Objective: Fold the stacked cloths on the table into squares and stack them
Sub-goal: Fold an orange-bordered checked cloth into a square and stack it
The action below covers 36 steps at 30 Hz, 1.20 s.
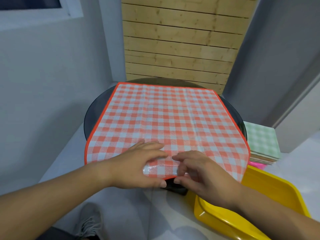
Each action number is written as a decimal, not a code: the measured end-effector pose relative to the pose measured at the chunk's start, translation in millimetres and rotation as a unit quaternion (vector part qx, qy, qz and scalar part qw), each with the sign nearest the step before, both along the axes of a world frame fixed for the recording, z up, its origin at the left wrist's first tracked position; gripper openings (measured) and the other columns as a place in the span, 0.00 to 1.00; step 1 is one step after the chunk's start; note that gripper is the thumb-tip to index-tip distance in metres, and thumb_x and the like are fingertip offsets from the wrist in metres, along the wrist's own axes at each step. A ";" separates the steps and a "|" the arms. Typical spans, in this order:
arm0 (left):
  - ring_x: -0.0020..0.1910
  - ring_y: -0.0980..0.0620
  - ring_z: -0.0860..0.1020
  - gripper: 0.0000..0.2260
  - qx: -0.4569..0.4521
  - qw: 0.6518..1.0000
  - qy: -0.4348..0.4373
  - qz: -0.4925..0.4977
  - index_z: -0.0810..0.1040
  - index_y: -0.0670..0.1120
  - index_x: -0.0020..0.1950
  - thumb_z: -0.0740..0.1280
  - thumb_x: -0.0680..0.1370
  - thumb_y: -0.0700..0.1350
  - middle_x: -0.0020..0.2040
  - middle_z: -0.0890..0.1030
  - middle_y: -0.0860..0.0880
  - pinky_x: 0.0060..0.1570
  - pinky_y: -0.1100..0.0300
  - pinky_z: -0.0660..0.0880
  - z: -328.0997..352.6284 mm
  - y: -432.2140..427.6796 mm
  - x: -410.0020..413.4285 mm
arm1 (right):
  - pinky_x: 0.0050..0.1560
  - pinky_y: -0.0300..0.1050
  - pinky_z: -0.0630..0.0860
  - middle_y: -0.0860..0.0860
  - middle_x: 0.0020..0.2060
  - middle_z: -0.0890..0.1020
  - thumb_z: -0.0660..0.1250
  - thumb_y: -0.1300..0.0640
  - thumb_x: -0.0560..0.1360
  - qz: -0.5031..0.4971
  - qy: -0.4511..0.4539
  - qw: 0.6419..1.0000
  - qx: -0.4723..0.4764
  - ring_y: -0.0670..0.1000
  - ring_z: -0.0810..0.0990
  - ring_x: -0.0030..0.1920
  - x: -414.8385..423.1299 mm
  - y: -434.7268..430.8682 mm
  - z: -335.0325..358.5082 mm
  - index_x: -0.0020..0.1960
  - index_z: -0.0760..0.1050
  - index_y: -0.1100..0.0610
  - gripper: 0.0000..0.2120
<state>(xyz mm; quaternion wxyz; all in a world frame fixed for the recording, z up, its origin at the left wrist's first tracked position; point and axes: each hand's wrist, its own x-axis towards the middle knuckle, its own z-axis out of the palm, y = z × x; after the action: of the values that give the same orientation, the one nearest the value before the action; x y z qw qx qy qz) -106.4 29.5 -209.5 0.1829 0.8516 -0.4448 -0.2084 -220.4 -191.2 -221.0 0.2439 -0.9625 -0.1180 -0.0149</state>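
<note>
Head view: an orange-and-white checked cloth with an orange hem [164,115] lies spread flat over a round dark glass table [93,111], covering most of its top, with creases running front to back. Its near edge hangs just past the table's rim, and there both hands meet at the middle of the hem. The left hand [138,163] has its fingers laid together on top of the cloth and its thumb beneath the edge, pinching the hem. The right hand [199,172], just beside it, has its thumb under the hem too and its fingers bent over the top – they seem to touch the cloth, though the blur makes this hard to confirm. Between the hands the hem is lifted slightly. To the right, near the table, a stack of folded cloths topped by a green checked one [261,144] rests on something pink [256,165]. A yellow plastic tray [277,191] sits under the right forearm. A pale wooden slat panel [180,40] stands behind the table.
</note>
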 end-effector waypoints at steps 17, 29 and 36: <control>0.56 0.70 0.77 0.09 -0.157 0.985 -0.031 0.064 0.84 0.59 0.52 0.72 0.75 0.60 0.51 0.82 0.68 0.60 0.66 0.72 88.2 -10.0 56.0 | 0.52 0.45 0.76 0.40 0.48 0.82 0.65 0.37 0.73 -0.099 -0.160 0.979 -0.074 0.43 0.76 0.52 55.6 -1.1 104.1 0.44 0.78 0.45 0.13; 0.38 0.53 0.77 0.08 -0.021 0.979 -0.174 0.101 0.82 0.49 0.42 0.71 0.78 0.52 0.39 0.81 0.54 0.34 0.61 0.70 123.4 -71.8 164.4 | 0.51 0.50 0.75 0.46 0.42 0.83 0.67 0.40 0.75 -0.204 -0.200 0.932 -0.222 0.52 0.79 0.47 168.8 -44.8 117.8 0.47 0.79 0.49 0.13; 0.46 0.49 0.80 0.09 0.014 0.969 -0.177 0.171 0.83 0.50 0.44 0.70 0.77 0.54 0.44 0.83 0.53 0.46 0.56 0.78 60.8 -103.9 203.5 | 0.54 0.48 0.75 0.43 0.42 0.82 0.70 0.48 0.74 -0.260 -0.071 0.958 -0.096 0.50 0.79 0.48 210.4 -85.4 62.6 0.46 0.80 0.48 0.05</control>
<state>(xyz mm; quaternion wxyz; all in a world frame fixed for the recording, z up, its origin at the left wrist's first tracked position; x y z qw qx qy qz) 97.1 -74.4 -148.8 0.1227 0.9408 -0.3148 -0.0260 -10.0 -276.6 -158.4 0.1290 -0.9752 0.1187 -0.1349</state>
